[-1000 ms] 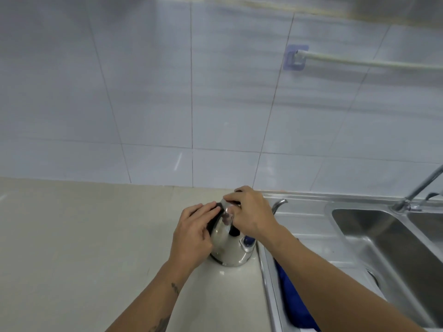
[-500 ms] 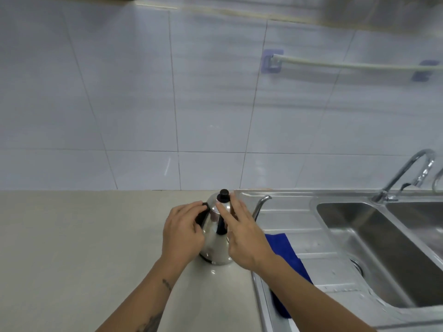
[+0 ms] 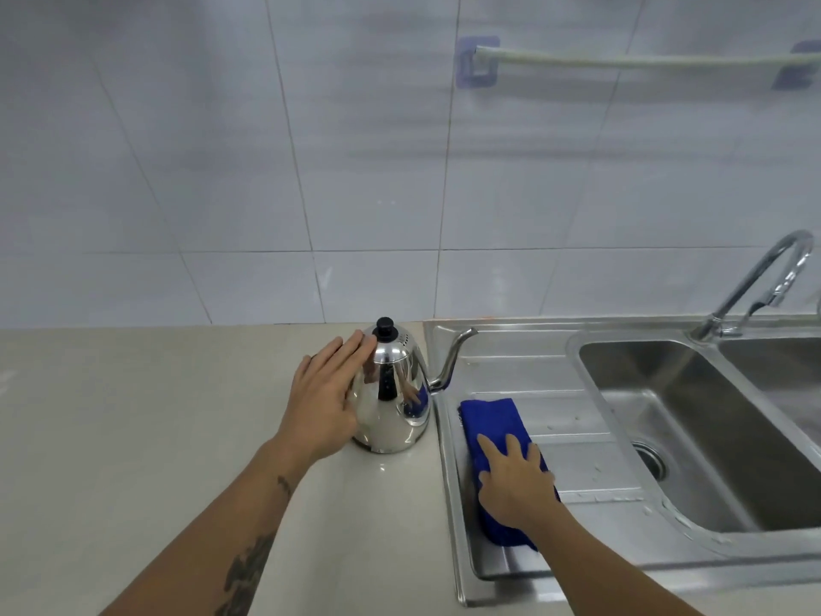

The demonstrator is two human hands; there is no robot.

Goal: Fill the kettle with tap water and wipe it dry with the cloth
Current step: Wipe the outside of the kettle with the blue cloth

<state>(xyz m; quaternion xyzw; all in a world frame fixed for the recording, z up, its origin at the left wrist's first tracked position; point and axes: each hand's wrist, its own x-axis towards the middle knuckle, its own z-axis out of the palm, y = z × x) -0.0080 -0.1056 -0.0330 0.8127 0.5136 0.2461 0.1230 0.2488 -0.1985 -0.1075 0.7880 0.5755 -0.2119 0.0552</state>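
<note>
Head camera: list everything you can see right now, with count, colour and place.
kettle: one, shiny steel with black lid knob, upright on the counter beside the sink's draining board
cloth: one, blue, lying on the draining board
sink: two steel basins, at right
tap: one, chrome, behind the basins
rail: one, pale, on the wall tiles
counter: one, beige, at left
left hand: open, flat against the kettle's side
right hand: open, fingers spread on the cloth
</note>
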